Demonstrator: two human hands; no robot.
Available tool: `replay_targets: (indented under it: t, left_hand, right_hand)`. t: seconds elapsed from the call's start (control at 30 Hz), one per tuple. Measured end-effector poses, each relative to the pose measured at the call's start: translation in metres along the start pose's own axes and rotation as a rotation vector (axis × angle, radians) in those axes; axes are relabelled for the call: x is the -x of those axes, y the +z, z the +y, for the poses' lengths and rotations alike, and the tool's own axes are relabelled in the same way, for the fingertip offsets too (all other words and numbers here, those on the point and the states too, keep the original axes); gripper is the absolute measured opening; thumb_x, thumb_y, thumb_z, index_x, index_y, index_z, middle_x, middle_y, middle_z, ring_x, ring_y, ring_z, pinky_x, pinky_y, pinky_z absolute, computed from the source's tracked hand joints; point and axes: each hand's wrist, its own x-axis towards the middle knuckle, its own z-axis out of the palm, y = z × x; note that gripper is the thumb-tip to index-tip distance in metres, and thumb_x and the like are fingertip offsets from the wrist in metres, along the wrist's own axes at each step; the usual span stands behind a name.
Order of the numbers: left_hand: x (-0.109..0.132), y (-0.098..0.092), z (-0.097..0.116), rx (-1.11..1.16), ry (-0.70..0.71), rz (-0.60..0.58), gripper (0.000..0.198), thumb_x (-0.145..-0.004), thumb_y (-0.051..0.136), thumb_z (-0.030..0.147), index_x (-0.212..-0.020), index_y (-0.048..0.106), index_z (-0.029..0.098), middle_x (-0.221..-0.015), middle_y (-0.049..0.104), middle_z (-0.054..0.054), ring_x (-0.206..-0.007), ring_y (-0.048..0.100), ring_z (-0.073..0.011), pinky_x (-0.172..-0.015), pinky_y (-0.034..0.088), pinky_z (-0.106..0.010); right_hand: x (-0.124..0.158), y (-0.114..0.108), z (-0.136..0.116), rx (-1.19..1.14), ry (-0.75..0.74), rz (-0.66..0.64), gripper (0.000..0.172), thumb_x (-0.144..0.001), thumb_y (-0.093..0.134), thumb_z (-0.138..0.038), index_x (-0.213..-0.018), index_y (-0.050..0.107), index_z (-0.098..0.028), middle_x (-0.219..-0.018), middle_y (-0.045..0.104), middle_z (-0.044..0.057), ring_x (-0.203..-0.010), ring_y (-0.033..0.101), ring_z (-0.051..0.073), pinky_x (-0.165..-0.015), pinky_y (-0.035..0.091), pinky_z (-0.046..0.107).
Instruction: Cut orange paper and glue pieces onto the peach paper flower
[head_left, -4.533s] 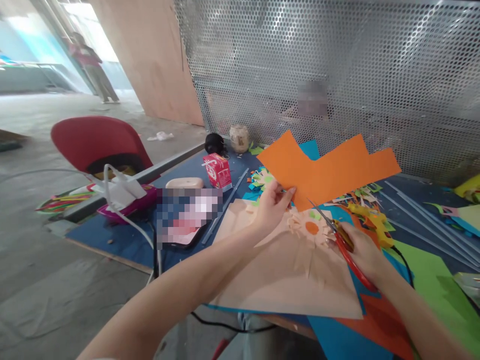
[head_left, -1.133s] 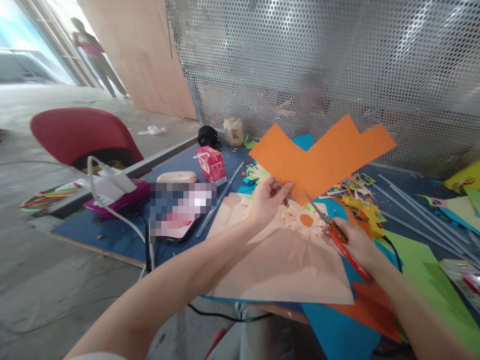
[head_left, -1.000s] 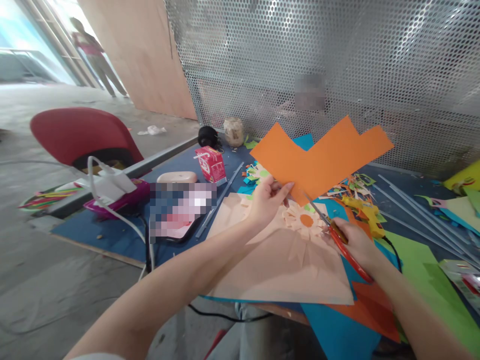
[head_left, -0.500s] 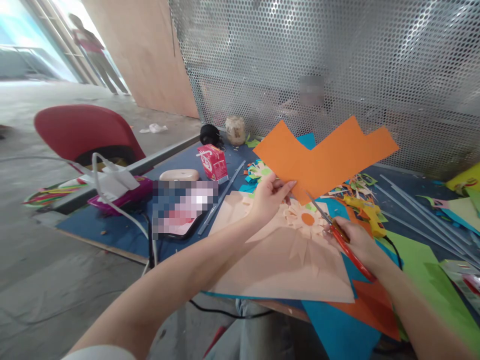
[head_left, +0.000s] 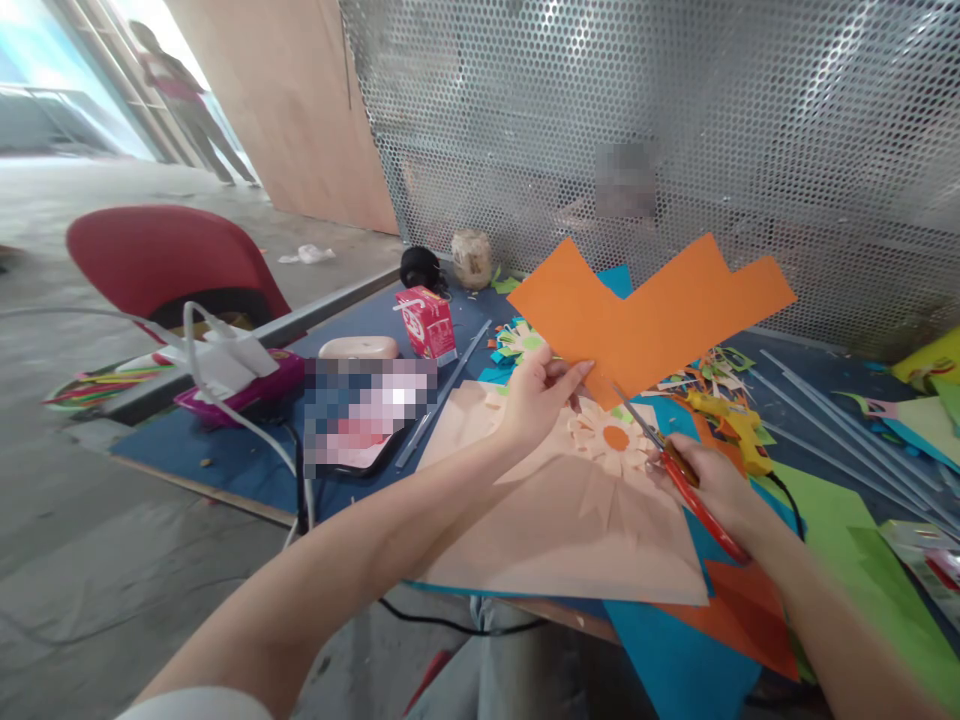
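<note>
My left hand (head_left: 541,395) pinches the near edge of an orange paper sheet (head_left: 645,320), which has notched, stepped edges and is held up above the table. In my right hand (head_left: 709,480) are red-handled scissors (head_left: 694,500), their blades at the sheet's lower edge, just right of my left fingertips. Below them, a peach paper flower (head_left: 609,438) with an orange centre rests on a large peach sheet (head_left: 525,540). Behind my left hand lies another paper flower (head_left: 525,342) with a green centre, partly covered by the orange sheet.
A yellow glue gun (head_left: 735,425) and paper scraps lie right of the sheet, near clear glue sticks (head_left: 847,430). Left are a pink drink carton (head_left: 426,325), a phone (head_left: 367,415) and a purple power strip (head_left: 240,385) with cables. Perforated metal (head_left: 487,100) stands behind; a person (head_left: 180,95) stands far off.
My hands, the orange sheet and the scissors stay in almost the same place. The distant person has shifted slightly left in view.
</note>
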Motion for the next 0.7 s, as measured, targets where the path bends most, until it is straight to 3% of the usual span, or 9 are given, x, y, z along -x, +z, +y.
replay_targets:
  t: [0.7]
  left_hand:
    - [0.0001,0.0022,0.0024,0.031,-0.019,0.015,0.023,-0.071,0.063,0.029,-0.087,0.051,0.017,-0.064,0.061,0.002,-0.042,0.053,-0.0062,-0.037,0.045,-0.018]
  right_hand:
    - [-0.0007,0.0017,0.0007,-0.004,-0.008,0.02,0.024,-0.073,0.052,-0.044,-0.07,0.043,-0.022,-0.066,0.054,-0.001,-0.066,0.054,0.017,-0.061,0.041,0.028]
